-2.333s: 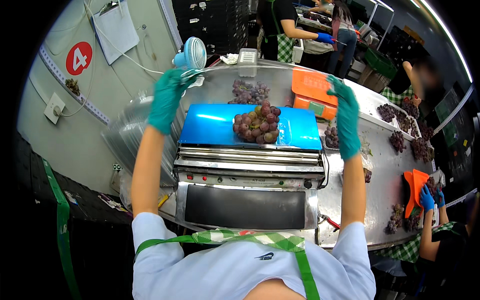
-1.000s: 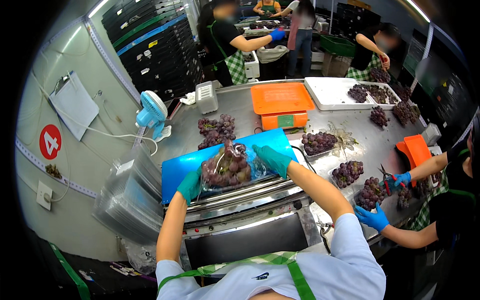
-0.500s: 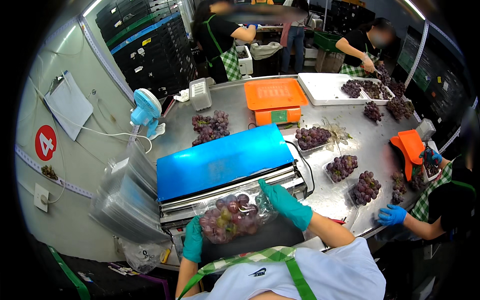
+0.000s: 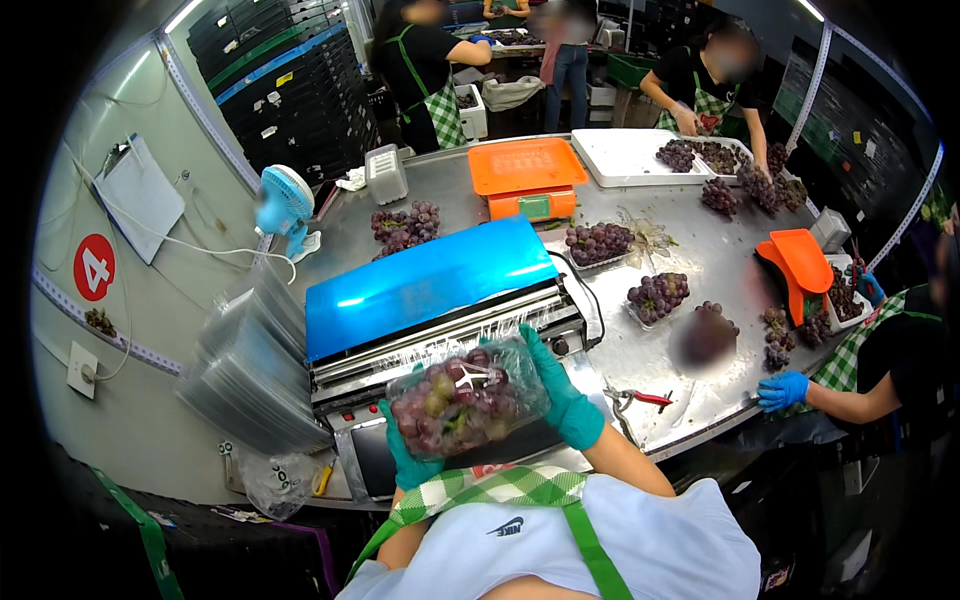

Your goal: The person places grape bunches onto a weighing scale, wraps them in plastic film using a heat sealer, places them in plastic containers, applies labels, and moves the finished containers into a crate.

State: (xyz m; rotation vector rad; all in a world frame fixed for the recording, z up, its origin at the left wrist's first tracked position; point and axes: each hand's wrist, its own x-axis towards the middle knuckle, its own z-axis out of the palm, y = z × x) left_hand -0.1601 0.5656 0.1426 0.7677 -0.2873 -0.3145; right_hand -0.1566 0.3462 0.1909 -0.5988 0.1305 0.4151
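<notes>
I hold a clear punnet of red grapes (image 4: 462, 402), covered in plastic film, between both hands in teal gloves. It is tilted in front of my chest. My left hand (image 4: 408, 458) wraps its left end, the fingers partly hidden beneath. At the right end, my right hand (image 4: 566, 402) presses with its fingers along the side. Just behind the punnet stands a film-wrapping machine (image 4: 425, 285) with a blue cover; shreds of clear film lie along its front bar. Red-handled pruning shears (image 4: 645, 398) rest on the table to the right of my right hand.
On the metal table (image 4: 690, 240), an orange scale (image 4: 528, 172) stands behind the machine. Grape punnets (image 4: 657, 298) lie to the right, and stacked clear trays (image 4: 245, 370) to the left. A small blue fan (image 4: 285, 205) is at the back left. A co-worker's blue-gloved hand (image 4: 783, 391) touches the right edge.
The punnet has come away from the machine's front bar, toward me, and tilted. My right hand has closed in on its end. The view has shifted, and the shears now show fully.
</notes>
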